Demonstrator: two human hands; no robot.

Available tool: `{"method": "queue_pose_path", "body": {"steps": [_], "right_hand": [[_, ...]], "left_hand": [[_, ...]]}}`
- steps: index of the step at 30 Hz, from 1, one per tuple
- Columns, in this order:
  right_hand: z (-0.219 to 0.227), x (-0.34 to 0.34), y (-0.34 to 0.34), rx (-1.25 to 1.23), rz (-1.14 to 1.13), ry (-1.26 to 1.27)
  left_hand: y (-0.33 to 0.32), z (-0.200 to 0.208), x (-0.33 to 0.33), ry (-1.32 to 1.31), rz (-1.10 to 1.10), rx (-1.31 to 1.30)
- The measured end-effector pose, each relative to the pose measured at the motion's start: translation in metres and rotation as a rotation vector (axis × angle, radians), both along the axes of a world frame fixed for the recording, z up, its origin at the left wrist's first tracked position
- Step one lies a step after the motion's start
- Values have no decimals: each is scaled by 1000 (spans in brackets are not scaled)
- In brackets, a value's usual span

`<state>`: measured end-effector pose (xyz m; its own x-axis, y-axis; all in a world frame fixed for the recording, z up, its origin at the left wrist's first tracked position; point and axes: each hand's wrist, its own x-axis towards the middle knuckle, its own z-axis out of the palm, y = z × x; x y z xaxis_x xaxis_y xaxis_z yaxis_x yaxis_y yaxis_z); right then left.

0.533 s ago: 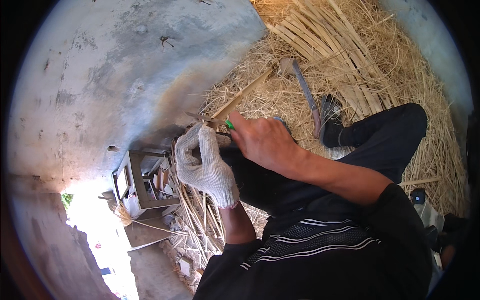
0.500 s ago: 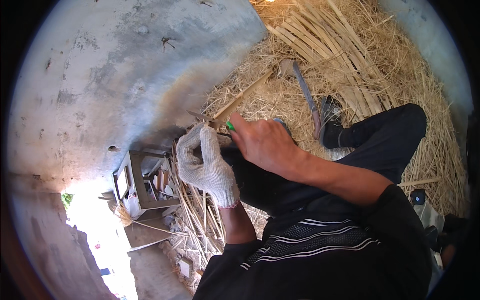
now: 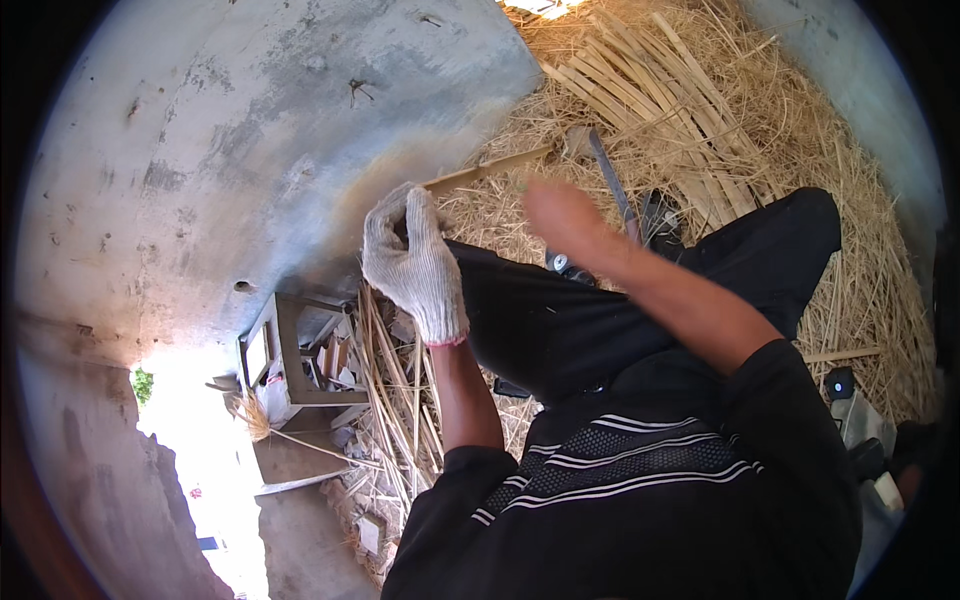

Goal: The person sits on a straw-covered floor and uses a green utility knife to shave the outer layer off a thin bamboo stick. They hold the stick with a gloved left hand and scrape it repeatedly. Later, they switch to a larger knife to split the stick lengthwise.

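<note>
My left hand (image 3: 418,275), in a white knitted glove, is closed around the near end of a split bamboo strip (image 3: 488,171). The strip slants away to the right, its far end by a small wooden block (image 3: 577,141). To the right of the strip, my bare right hand (image 3: 568,222) is a closed fist smeared by motion. Only a faint green blur shows at its fingers, where the green-handled knife was visible earlier; the blade cannot be made out now. A long-bladed tool (image 3: 611,178) lies beside my shoe (image 3: 660,222).
A bundle of pale bamboo strips (image 3: 680,115) lies on the shavings (image 3: 840,290) at the far right. More thin strips (image 3: 390,380) lie left of my leg, near a wooden frame stand (image 3: 290,360) holding odds and ends. A stained wall (image 3: 250,150) rises on the left.
My right hand has swung right, away from the gloved hand, along the strip. The gloved hand has shifted slightly up and still grips the strip. The knife blade no longer shows.
</note>
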<state>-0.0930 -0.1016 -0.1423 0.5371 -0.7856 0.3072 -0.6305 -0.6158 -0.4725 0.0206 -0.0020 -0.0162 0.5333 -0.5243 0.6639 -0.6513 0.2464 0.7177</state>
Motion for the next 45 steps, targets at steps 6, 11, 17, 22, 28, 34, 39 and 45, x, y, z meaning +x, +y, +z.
{"method": "queue_pose_path", "body": {"steps": [6, 11, 17, 22, 28, 34, 39, 45], "right_hand": [[-7, -84, 18, 180, -170, -188], [84, -44, 50, 286, 141, -606], [94, -20, 54, 178, 42, -544], [99, -21, 60, 248, 62, -443], [38, -23, 25, 147, -62, -305], [76, -23, 39, 132, 15, -480], [93, -26, 48, 214, 71, -447], [86, -29, 49, 203, 28, -413]], "left_hand": [[-5, -14, 7, 99, -78, -57], [-6, -3, -14, 161, -93, -24], [-5, -2, -22, 9, -49, -18], [-1, -3, -21, -53, -26, 39], [-1, -2, -28, 112, -118, 127], [-7, -7, -29, 31, -72, 13], [-2, -10, -22, 0, -48, 26], [0, -10, -27, -14, -51, 66]]}}
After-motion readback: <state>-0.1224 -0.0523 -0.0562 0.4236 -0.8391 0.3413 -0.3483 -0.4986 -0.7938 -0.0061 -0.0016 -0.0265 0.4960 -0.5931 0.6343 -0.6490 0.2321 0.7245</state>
